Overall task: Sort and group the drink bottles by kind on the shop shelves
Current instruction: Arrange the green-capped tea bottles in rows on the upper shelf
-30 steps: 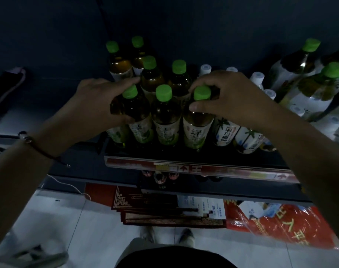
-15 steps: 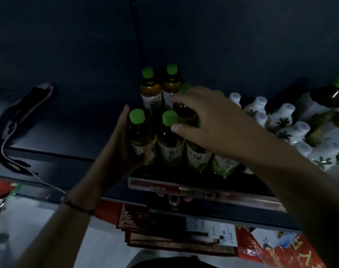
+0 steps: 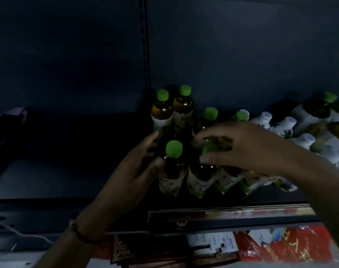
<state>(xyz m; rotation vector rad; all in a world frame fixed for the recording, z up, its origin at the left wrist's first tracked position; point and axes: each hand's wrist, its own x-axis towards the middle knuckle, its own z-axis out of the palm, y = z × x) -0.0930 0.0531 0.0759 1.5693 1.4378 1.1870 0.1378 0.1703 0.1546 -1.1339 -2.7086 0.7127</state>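
Dim shelf (image 3: 68, 182), and the cluster of green-capped tea bottles stands upright at its front edge; take the front-left bottle (image 3: 172, 171) as the marker. The left hand (image 3: 134, 171) is pressed to that bottle's left side, thumb on its shoulder, fingers curved round behind it, holding it; the right hand (image 3: 238, 149) hovers over the next bottle (image 3: 203, 175) to the marker's right, fingers spread and bent above the cap, whether they pinch it I cannot tell. Long axis vertical, so my read is a sideways slide; left hand is nearer; white-capped bottles (image 3: 284, 126) lie well right of the marker.
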